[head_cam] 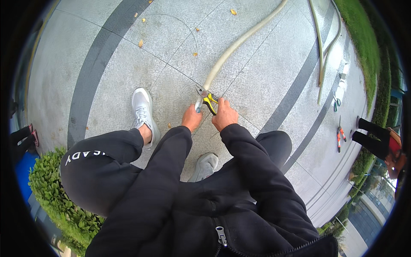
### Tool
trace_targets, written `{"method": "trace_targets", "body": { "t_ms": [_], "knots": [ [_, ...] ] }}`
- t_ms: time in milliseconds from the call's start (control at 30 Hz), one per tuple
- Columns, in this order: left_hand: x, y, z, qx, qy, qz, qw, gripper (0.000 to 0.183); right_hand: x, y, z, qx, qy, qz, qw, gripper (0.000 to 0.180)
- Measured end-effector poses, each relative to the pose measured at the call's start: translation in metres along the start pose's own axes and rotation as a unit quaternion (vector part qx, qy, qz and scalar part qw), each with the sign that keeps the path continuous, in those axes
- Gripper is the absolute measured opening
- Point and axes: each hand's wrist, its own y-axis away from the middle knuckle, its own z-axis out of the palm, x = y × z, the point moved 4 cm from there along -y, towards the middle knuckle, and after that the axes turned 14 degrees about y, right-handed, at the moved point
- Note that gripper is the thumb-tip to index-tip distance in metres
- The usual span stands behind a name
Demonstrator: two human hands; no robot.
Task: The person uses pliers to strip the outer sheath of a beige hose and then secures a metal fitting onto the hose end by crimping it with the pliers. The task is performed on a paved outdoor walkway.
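My right hand (225, 115) grips combination pliers (211, 104) by their yellow and black handles. The pliers' metal head lies across the end part of a pale, flexible hose (236, 48). Close on its left, my left hand (191, 118) is closed around a whitish, partly clear end piece (198, 103) with a bit of blue on it. Whether that piece is the hose's own end or a fitting cannot be made out. A thin wire (194, 37) curves over the paving from near the plier jaws; its near end is hard to see.
Two more hose lengths (320, 57) lie on wet paving at the right. Below them are teal-handled scissors (336, 104) and a cutting tool with orange-red handles (340, 136). People stand at the right (374, 135) and far left (24, 138). A hedge (61, 199) borders the lower left.
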Motion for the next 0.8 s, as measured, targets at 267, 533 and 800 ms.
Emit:
{"method": "trace_targets", "body": {
  "t_ms": [267, 533, 800],
  "knots": [
    [-0.013, 0.015, 0.004, -0.004, 0.006, -0.006, 1.000, 0.030, -0.001, 0.006, 0.013, -0.019, 0.034, -0.057, 0.998, 0.046],
    [-0.012, 0.008, -0.012, -0.108, 0.178, -0.072, 0.975, 0.029, 0.019, 0.002, -0.039, 0.060, -0.367, 0.140, 0.918, 0.061],
    [-0.001, 0.014, -0.013, -0.153, 0.222, -0.100, 0.958, 0.021, -0.002, 0.010, 0.013, -0.026, -0.135, 0.050, 0.989, 0.054]
  ]
}}
